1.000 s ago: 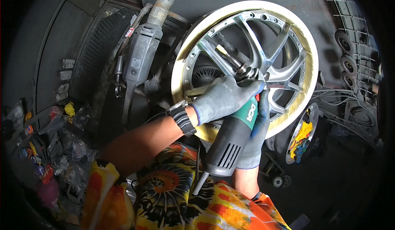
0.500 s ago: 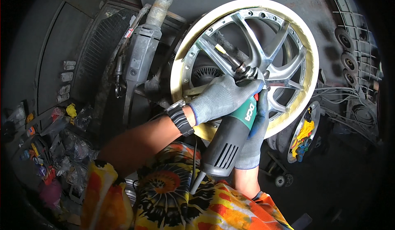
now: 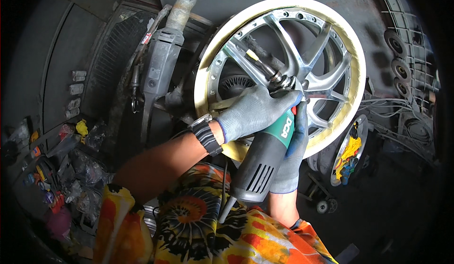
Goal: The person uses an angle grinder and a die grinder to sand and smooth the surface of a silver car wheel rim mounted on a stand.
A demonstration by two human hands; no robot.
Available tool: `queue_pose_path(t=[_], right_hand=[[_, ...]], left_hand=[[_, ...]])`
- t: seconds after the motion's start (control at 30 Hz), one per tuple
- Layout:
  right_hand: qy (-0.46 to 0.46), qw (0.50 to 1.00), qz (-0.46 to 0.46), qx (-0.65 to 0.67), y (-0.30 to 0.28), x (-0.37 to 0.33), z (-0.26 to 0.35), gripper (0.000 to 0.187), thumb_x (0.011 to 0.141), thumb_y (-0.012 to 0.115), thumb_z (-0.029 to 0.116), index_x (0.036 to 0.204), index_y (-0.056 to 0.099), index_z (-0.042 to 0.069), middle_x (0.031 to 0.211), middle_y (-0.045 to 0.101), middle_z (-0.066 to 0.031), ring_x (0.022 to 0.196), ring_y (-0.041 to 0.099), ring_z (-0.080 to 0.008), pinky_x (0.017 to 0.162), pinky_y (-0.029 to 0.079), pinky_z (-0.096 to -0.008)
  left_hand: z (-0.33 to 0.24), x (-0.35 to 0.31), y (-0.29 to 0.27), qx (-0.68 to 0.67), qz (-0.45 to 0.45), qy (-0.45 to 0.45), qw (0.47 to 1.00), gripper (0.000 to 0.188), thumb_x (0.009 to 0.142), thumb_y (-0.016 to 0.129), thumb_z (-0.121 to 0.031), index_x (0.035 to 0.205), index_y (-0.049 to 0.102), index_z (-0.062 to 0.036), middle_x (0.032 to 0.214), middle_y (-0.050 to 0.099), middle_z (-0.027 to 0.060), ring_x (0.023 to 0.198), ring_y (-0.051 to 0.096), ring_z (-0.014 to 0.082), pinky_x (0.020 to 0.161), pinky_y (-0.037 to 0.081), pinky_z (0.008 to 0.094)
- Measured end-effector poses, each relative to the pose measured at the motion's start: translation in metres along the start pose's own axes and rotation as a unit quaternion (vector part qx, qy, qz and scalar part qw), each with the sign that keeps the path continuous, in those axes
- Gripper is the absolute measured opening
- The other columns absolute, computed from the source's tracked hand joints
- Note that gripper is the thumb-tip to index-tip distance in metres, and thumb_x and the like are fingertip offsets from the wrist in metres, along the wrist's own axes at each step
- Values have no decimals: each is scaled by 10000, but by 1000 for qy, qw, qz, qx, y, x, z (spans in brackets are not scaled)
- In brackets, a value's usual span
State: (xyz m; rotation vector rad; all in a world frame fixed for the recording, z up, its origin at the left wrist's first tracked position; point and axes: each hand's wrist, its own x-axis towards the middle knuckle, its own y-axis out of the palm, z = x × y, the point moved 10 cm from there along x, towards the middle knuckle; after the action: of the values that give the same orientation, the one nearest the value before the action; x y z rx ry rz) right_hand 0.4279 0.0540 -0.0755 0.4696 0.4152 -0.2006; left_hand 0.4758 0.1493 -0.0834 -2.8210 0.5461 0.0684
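A green and black corded power tool, which looks like a grinder (image 3: pixel 259 167), lies across a spoked metal wheel (image 3: pixel 318 51), its head near the hub. My left hand (image 3: pixel 253 110), in a grey glove, is closed round the front of the grinder, thumb near the head. My right hand (image 3: pixel 297 143), also gloved, is wrapped round its far side from below; the grinder's body hides part of it. A metal shank with a pale yellow tip (image 3: pixel 254 56) points up and left over a spoke. Yellowish covering wraps the wheel's rim.
A large grey machine with a round disc (image 3: pixel 163 60) stands at the left. Another wheel holding yellow cloth (image 3: pixel 349 155) leans at the right, near cables (image 3: pixel 395 108). Several small discs (image 3: pixel 401 70) hang on a wire rack. Bags and clutter (image 3: pixel 85 169) lie lower left.
The wheel, grinder and both hands show only a very slight shift left in the picture. Both hands keep the same grip.
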Motion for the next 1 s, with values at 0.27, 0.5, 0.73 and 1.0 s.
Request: queue_pose_path(t=[0.27, 0.5, 0.73, 1.0], right_hand=[[16, 997, 31, 64, 14, 6, 7, 509, 1106, 455, 441, 1406, 527, 37, 1294, 647, -134, 1141, 669, -192, 974, 579, -336], [37, 994, 49, 85, 19, 6, -5, 495, 1102, 465, 443, 1384, 540, 42, 1278, 651, -124, 1120, 678, -186, 950, 589, -341], [32, 996, 14, 78, 8, 0, 0, 496, 1102, 466, 442, 1386, 539, 42, 1291, 645, -123, 1123, 676, -188, 956, 589, -344], [57, 987, 81, 127, 22, 2, -1, 488, 1100, 470, 442, 1376, 549, 47, 1269, 657, -119, 1130, 675, -191, 978, 577, -340]], left_hand=[[-1, 15, -4, -166, 42, -91, 981, 615, 1009, 545, -582, 1178, 714, -15, 940, 745, 189, 908, 744, 236, 835, 566, 349], [-1, 6, -13, -164, -10, -39, 986, 591, 1000, 571, -564, 1173, 715, -17, 946, 749, 186, 908, 747, 233, 839, 568, 354], [5, -3, -5, -94, -12, -70, 993, 599, 980, 591, -591, 1189, 726, -46, 977, 756, 190, 937, 753, 247, 863, 566, 365], [3, 4, -5, -87, -10, -47, 995, 633, 973, 582, -615, 1116, 741, -19, 930, 753, 195, 942, 759, 266, 851, 567, 363]])
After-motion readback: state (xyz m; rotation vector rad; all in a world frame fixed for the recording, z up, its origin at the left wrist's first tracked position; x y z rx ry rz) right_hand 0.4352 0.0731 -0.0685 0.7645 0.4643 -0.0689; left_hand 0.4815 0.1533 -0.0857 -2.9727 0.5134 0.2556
